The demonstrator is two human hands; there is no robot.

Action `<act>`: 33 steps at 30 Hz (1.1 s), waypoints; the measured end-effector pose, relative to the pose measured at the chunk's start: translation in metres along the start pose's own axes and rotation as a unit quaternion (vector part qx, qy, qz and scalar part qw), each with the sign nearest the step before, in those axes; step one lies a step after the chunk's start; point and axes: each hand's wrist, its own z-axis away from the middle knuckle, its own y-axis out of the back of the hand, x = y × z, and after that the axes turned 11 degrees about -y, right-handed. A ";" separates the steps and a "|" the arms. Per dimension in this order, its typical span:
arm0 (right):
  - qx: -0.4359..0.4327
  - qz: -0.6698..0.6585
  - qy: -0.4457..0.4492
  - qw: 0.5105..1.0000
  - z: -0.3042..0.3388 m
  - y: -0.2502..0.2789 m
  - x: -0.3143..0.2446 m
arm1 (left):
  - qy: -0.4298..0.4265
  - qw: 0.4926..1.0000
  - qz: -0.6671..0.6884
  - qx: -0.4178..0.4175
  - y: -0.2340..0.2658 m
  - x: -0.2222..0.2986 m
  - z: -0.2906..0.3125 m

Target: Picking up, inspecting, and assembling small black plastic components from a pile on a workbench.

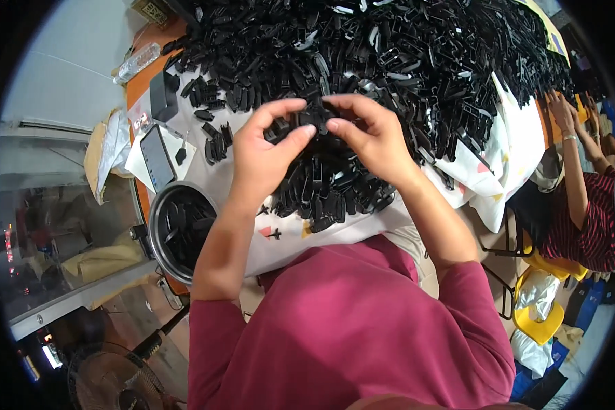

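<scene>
Between my two hands is a small black plastic part, held up over the near edge of a big heap of similar parts. My left hand pinches it from the left with thumb and forefinger. From the right, the thumb and forefinger of my right hand close on the same part. Its exact shape blends into the dark heap behind it. Below my hands lies a smaller cluster of black parts on the patterned white cloth.
A metal bowl with black parts inside stands by my left forearm. Beyond it lie a phone, a dark box and a clear bottle. Another person's arm reaches the table at right. A fan stands lower left.
</scene>
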 end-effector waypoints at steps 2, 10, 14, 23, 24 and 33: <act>0.017 0.092 0.063 0.994 0.005 0.000 -0.006 | -0.013 0.993 0.116 -0.003 0.002 0.001 0.006; 0.059 0.110 0.211 0.970 0.017 0.006 -0.030 | -0.116 0.992 -0.004 -0.050 0.001 0.014 0.005; 0.061 0.184 0.211 0.958 0.020 0.013 -0.031 | -0.172 0.982 -0.068 -0.042 -0.002 0.012 0.006; 0.100 0.257 0.256 0.927 0.025 0.020 -0.036 | -0.183 0.979 -0.068 -0.056 0.000 0.032 0.006; 0.100 0.254 0.257 0.927 0.024 0.022 -0.036 | -0.200 0.969 -0.127 -0.064 0.000 0.036 0.005; 0.091 0.240 0.231 0.938 0.042 0.010 -0.023 | -0.185 0.979 -0.069 -0.059 -0.009 0.020 0.013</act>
